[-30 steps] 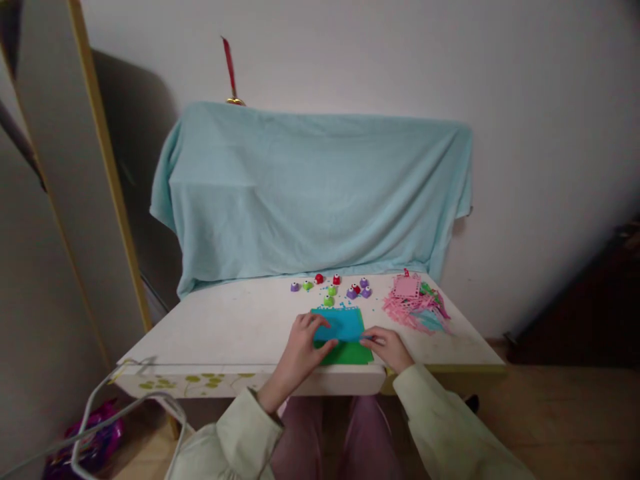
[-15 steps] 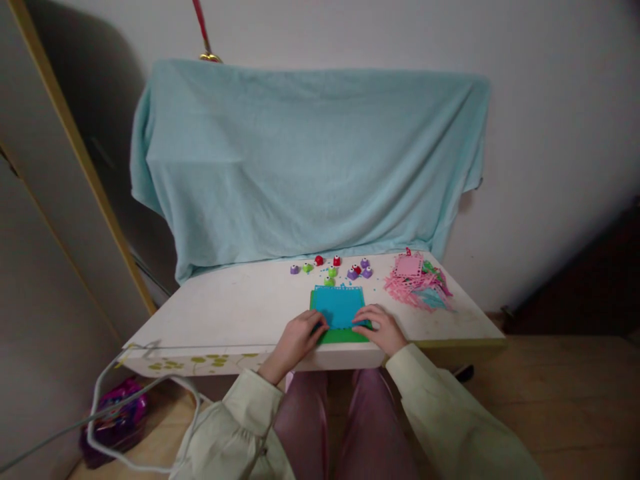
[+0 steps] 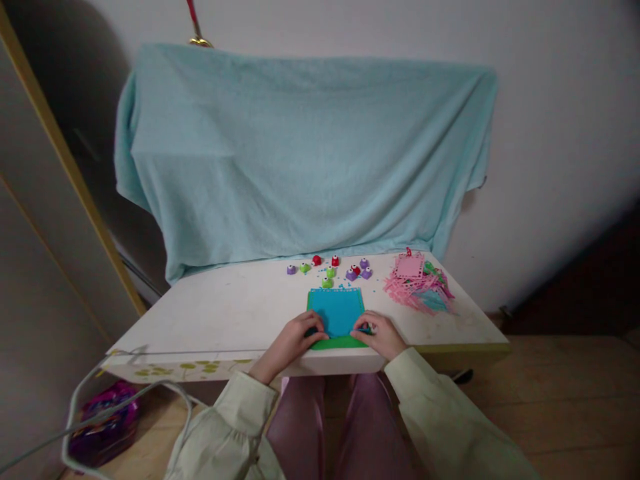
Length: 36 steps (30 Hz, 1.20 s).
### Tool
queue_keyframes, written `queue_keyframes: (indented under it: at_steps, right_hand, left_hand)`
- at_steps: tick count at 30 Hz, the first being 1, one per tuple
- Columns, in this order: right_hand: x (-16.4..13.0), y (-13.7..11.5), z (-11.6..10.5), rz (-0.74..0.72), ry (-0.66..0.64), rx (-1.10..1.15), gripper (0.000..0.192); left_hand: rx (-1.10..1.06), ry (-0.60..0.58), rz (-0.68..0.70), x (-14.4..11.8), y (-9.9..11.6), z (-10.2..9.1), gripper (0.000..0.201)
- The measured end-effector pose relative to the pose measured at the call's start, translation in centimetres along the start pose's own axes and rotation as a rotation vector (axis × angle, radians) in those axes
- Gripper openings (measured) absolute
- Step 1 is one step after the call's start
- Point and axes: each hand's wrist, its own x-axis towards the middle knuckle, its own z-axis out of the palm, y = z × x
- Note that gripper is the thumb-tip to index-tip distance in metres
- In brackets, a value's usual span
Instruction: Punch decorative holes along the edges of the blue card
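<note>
Left hand (image 3: 290, 339) and right hand (image 3: 381, 333) pinch the near corners of the blue sheet (image 3: 337, 312) on the green sheet (image 3: 340, 343).

Table: white top (image 3: 235, 313), leaf print along the front edge.
Near edge: green sheet (image 3: 340, 343) under blue sheet (image 3: 337, 311).
Back: small punches (image 3: 330, 270) scattered.
Right: pink scraps (image 3: 417, 285) heaped.

Table surroundings, items listed

A pale blue cloth (image 3: 305, 153) is draped behind the white table (image 3: 225, 313); small coloured punches (image 3: 330, 268) and pink paper scraps (image 3: 417, 283) are scattered along its far edge.
</note>
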Motion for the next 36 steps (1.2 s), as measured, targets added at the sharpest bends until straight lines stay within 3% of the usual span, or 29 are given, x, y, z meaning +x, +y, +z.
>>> queue_keyframes:
  at_steps: [17, 22, 28, 36]
  right_hand:
    - [1.0, -0.9, 0.3, 0.072, -0.033, -0.145, 0.005]
    - [1.1, -0.8, 0.2, 0.088, -0.061, -0.144, 0.004]
    - [1.4, -0.5, 0.3, 0.104, -0.095, -0.137, 0.005]
    - [1.4, -0.2, 0.0, 0.12, -0.108, -0.061, 0.004]
  left_hand:
    - [0.179, -0.002, 0.038, 0.1, 0.3, 0.2, 0.014]
    - [0.348, -0.027, 0.16, -0.2, 0.4, 0.5, 0.03]
    - [0.59, -0.139, 0.331, 0.1, 1.5, -0.2, 0.043]
    - [0.62, -0.158, 0.357, 0.2, 1.5, -0.3, 0.044]
